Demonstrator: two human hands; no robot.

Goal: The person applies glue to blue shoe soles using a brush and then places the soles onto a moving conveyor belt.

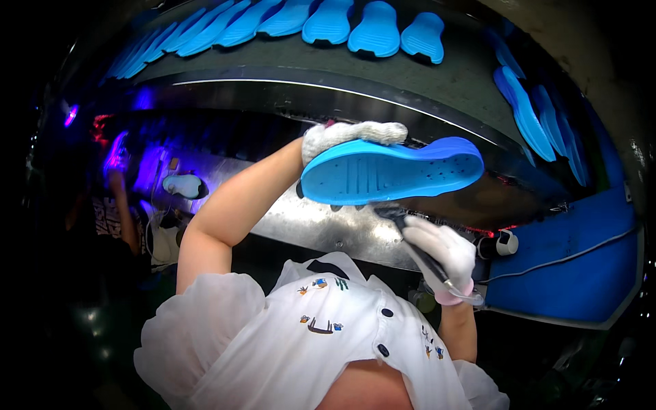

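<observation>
Blue shoe sole [389,171] held up at centre frame, tread side toward the camera, toe end pointing right, above a shiny metal worktop edge [321,225]. Far left: another person's arm [123,205] in purple light, a pale object [183,184] beside it on the metal surface. Left hand [345,134], in a white knit glove, reaching in over the sole's top edge; grip closed on the sole's heel end. Right hand [444,253], also white-gloved, just below the sole's middle; grip closed around a thin dark tool [417,249] whose tip touches the sole's lower edge. Along the top, row of matching blue soles [328,24] lying on a dark curved belt [437,75]; more soles [526,113] down the right side. Lower right: blue panel [581,266] with a thin cable across it.
</observation>
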